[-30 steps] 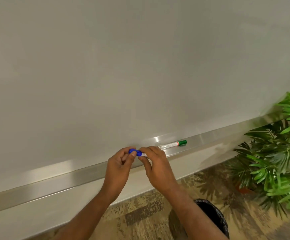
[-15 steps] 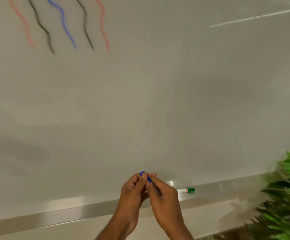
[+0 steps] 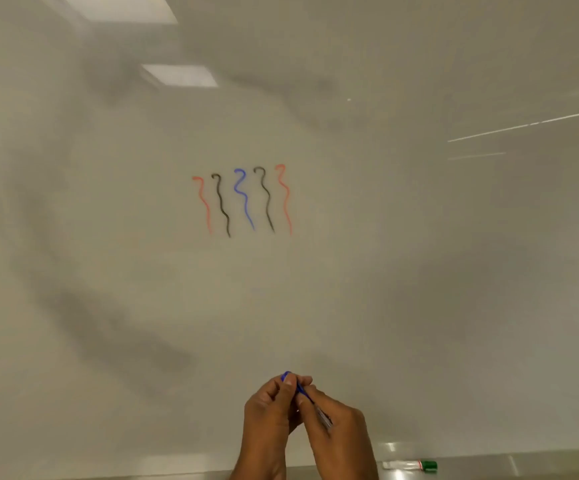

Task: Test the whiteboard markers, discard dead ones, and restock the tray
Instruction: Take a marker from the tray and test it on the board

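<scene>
At 6 o'clock the left hand (image 3: 270, 414) pinches the blue end of the blue marker (image 3: 300, 389), and the right hand (image 3: 336, 431), touching it, curls round the barrel. At 4 o'clock from them, apart, the green marker (image 3: 409, 465) lies flat on the tray (image 3: 523, 465). Farther up the whiteboard (image 3: 419, 271), toward 12 o'clock, stand 5 squiggles (image 3: 243, 199).

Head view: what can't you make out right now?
All in the head view:
Blue marker: mostly hidden by the left hand and right hand; cap on or off, cannot tell.
Tray: cut off by the bottom edge.
Green marker label: too small, blurred.
</scene>
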